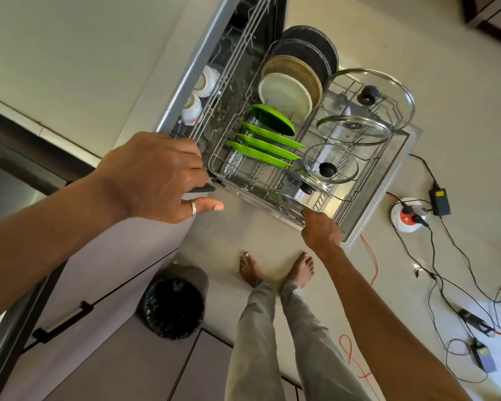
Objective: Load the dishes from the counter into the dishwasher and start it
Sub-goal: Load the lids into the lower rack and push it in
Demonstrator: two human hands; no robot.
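Observation:
The dishwasher stands open with its lower rack [214, 167] pulled out over the lowered door [399, 175]. The rack holds several green plates [268, 140], a white plate [284, 96], a tan one and two dark ones behind it, and glass lids [353, 129]. White cups [204, 82] sit in the upper rack. My right hand [320, 227] grips the lower rack's front rim. My left hand [154, 178] curls its fingers over the upper rack's front end by the counter corner, thumb out; what the fingers touch is hidden.
A bin lined with a black bag [174, 308] stands on the floor by the cabinets. My bare feet [275, 272] are just in front of the door. A power strip [408, 217], adapters and loose cables, one of them orange, lie on the floor at the right.

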